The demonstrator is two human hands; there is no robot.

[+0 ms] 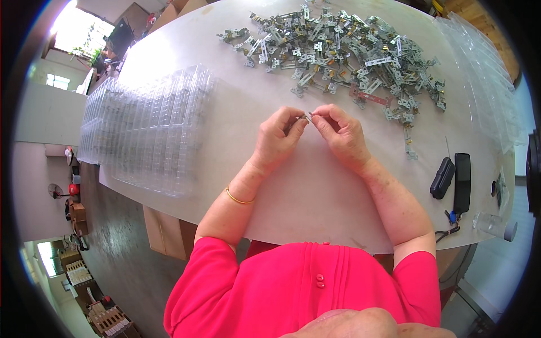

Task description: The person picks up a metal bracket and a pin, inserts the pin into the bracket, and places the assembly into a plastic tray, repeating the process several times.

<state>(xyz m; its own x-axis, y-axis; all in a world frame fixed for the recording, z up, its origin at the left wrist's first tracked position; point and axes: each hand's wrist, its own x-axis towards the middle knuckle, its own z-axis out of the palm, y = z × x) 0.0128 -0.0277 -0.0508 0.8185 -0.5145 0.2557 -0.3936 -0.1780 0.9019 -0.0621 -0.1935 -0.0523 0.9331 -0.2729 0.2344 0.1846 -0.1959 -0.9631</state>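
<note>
My left hand [282,135] and my right hand [341,134] meet above the middle of the pale table [298,197], both closed in a pinch. Between the fingertips shows a small metal part [308,116], mostly covered by fingers, so its full shape is hidden. Just beyond my hands lies a big heap of small silvery metal brackets [338,50], some with brass-coloured bits. One reddish bracket [370,97] stands out at the near side of the heap.
Stacked clear plastic trays [152,124] occupy the left of the table; more clear plastic [479,79] lies at the far right. Near my right forearm are a black case [442,178], a phone [462,183], keys [452,216] and a clear bottle [493,225]. A cardboard box [163,231] stands below the left edge.
</note>
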